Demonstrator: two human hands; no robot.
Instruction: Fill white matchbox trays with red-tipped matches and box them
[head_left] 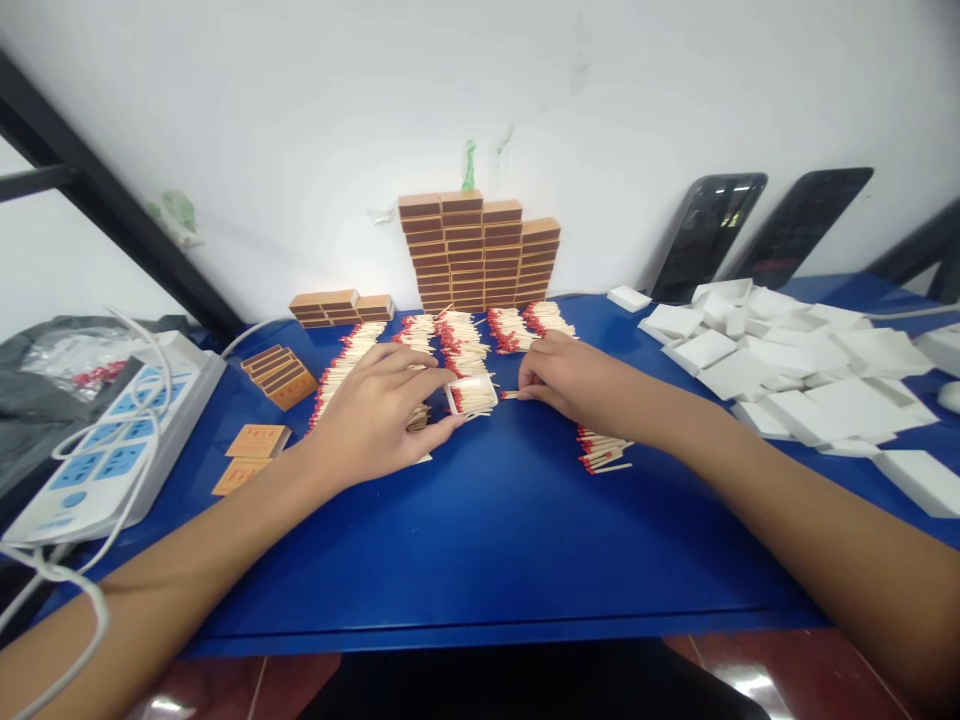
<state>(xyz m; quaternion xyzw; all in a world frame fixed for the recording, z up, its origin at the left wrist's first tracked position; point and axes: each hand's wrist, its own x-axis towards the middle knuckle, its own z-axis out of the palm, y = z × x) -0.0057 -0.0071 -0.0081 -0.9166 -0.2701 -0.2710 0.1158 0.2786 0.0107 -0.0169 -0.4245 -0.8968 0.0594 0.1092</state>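
My left hand [386, 410] is closed on the left end of a small white matchbox tray [487, 382], thumb at the near side and fingers at the far side. Red-headed matches [471, 397] lie inside the tray. Just to its right, my right hand [551, 375] pinches matches [511, 395] whose red heads point toward the tray. Loose match piles [461, 345] spread in rows behind both hands. A smaller match pile [600, 450] sits below my right wrist. Some matches under my left palm are partly hidden.
Stacked matchboxes [480, 250] stand against the wall, with more matchboxes [341, 306] to their left. Matchbox covers [279, 376] are at the left. Many white trays [795, 360] heap at the right, before two phones [709, 230]. A power strip [112, 450] with cables lies left.
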